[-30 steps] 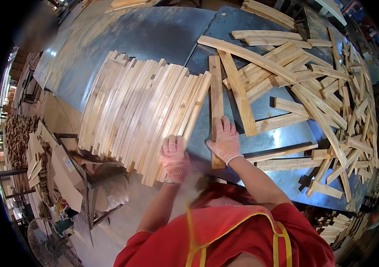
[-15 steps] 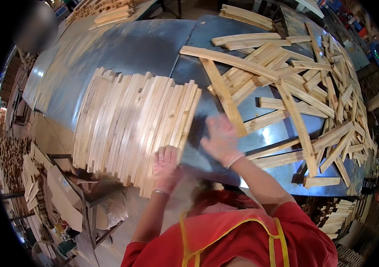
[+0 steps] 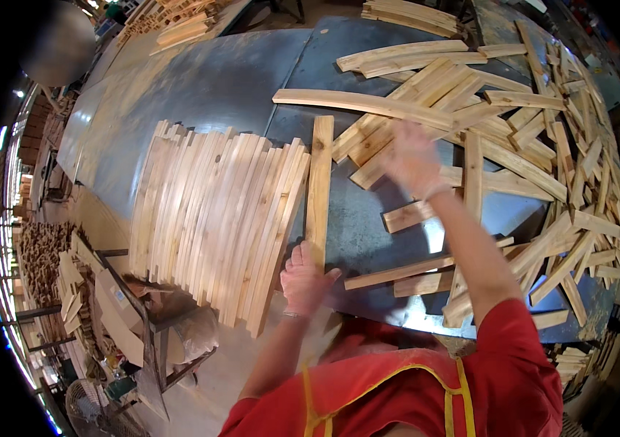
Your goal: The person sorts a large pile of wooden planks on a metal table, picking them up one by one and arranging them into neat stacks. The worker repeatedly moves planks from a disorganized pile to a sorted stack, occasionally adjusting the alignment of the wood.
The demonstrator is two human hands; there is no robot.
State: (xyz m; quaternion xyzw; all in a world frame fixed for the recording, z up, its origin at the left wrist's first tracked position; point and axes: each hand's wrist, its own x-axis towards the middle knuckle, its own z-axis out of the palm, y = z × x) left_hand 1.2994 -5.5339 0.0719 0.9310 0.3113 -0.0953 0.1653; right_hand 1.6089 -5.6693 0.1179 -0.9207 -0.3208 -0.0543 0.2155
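Observation:
My left hand point(image 3: 304, 282), in a pale glove, grips the near end of a wooden slat point(image 3: 318, 182), thumb on its right side. This slat lies lengthwise just right of a row of light wooden slats point(image 3: 211, 218) set side by side. The row's ends are uneven, and some reach past the table's near edge. My right hand point(image 3: 413, 164), also gloved and blurred by motion, is over the jumbled pile of slats point(image 3: 503, 149), its fingers stretched out. Close to its fingertips a long slat point(image 3: 361, 100) lies across the others.
The dark metal table point(image 3: 251, 65) bears it all. More stacked slats point(image 3: 408, 16) lie at its far edge. At lower left stand a metal frame point(image 3: 151, 342) with cardboard point(image 3: 117, 313) and a fan point(image 3: 88, 404). Further wood is heaped on the left.
The angled slat right of the row now stands parallel beside it, with my left hand on its near end. My right hand has moved away and right, over the pile. The view has shifted slightly.

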